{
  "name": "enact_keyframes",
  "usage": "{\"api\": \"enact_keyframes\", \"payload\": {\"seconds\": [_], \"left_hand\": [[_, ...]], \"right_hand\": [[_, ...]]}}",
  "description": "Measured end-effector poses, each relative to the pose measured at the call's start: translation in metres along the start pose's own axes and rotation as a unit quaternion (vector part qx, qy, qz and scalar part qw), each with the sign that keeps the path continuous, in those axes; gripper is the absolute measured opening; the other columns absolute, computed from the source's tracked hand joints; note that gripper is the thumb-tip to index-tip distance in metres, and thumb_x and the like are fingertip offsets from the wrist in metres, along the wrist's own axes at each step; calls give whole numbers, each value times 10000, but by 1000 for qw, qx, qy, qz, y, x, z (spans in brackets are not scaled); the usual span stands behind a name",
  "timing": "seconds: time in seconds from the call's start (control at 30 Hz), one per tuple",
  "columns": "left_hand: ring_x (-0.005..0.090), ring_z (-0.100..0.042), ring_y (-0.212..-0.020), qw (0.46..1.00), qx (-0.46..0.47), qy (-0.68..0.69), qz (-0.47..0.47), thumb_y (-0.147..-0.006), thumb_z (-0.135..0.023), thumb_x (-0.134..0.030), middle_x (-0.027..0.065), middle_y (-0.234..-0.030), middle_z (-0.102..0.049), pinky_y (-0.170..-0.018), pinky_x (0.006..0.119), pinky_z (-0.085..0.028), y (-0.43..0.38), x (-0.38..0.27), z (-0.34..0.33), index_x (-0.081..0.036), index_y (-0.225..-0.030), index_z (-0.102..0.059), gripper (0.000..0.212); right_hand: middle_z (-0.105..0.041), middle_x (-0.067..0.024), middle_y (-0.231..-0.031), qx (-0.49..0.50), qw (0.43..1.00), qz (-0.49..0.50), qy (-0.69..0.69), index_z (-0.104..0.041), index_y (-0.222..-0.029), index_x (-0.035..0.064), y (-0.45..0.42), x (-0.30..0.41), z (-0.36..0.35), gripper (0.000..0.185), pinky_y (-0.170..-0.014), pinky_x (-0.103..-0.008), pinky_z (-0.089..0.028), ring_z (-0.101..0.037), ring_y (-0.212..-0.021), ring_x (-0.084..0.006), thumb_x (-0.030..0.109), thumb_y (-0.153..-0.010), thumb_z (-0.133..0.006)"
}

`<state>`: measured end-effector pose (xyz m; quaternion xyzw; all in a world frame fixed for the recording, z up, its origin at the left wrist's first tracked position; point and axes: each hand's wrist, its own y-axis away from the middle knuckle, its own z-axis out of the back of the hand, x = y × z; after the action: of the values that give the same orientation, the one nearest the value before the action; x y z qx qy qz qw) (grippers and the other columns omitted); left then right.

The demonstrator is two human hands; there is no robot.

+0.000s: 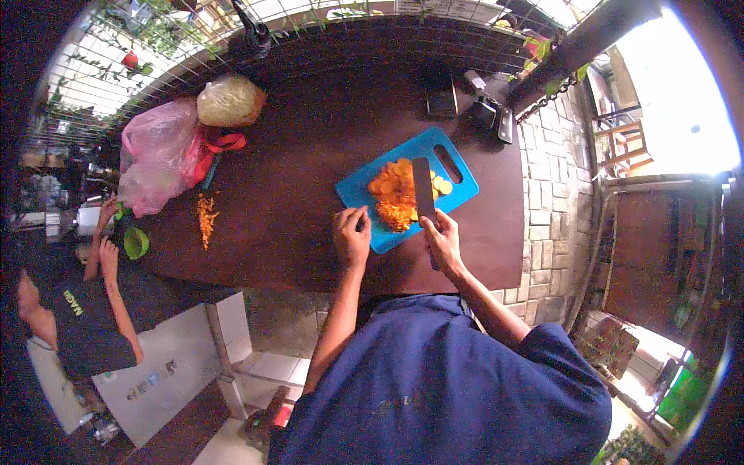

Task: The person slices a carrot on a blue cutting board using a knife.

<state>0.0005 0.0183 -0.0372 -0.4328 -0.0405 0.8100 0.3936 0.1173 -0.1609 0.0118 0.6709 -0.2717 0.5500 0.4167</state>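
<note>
My right hand [443,239] is closed round the handle of a broad-bladed knife [424,186], whose dark blade lies over the right part of the food on a blue plastic cutting board [359,187]. Orange slices [397,168], which look like carrot, lie on the board, with a heap of finely chopped orange pieces [395,214] nearer me. At the board's left edge is my left hand [353,231], its fingers curled; whether it holds something small cannot be made out.
Orange scraps [206,221] lie on the brown table [279,192]. Pink plastic bags [157,151] and a filled clear bag [226,102] stand at the left. Another person's hands [108,256] are beside a green bowl [136,243]. Dark objects [491,116] sit at the far right corner.
</note>
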Motion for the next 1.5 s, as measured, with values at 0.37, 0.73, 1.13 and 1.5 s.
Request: {"api": "enact_keyframes", "payload": {"seconds": [0.37, 0.73, 1.13, 1.5], "left_hand": [[300, -638, -936, 989, 111, 66, -68, -871, -777, -167, 87, -960, -653, -835, 414, -526, -33, 19, 18, -77, -976, -756, 140], [296, -614, -911, 981, 113, 109, -111, -878, -755, -109, 98, -941, -643, -825, 423, -508, -30, 26, 17, -63, -987, -748, 118], [277, -598, -889, 984, 116, 86, -105, -842, -803, -122, 69, -910, -622, -800, 408, -502, -25, 27, 22, -95, -941, -765, 109], [278, -580, -985, 995, 65, 23, -65, -835, -809, -140, 60, -968, -637, -861, 422, -502, -7, 1, 22, -98, -953, -764, 133]], "right_hand": [[-490, 68, -625, -101, 993, 51, 30, -664, -970, 41, 14, 3, -76, 179, -452, -236, -365, -433, -494, -30, 219, -992, -672], [-498, 76, -666, -160, 987, 17, -3, -670, -1138, 53, 64, -14, -65, 220, -432, -203, -368, -453, -500, -9, 226, -1001, -678], [-578, -101, -1103, -77, 969, 100, 212, -592, -1332, -7, 51, -13, -30, 429, -858, -311, -490, -604, -1008, -199, 86, -925, -689], [-552, -182, -1198, 81, 967, 137, 198, -419, -1531, 74, 30, -4, -2, 737, -960, -409, -480, -584, -1130, -336, -61, -828, -596]]}}
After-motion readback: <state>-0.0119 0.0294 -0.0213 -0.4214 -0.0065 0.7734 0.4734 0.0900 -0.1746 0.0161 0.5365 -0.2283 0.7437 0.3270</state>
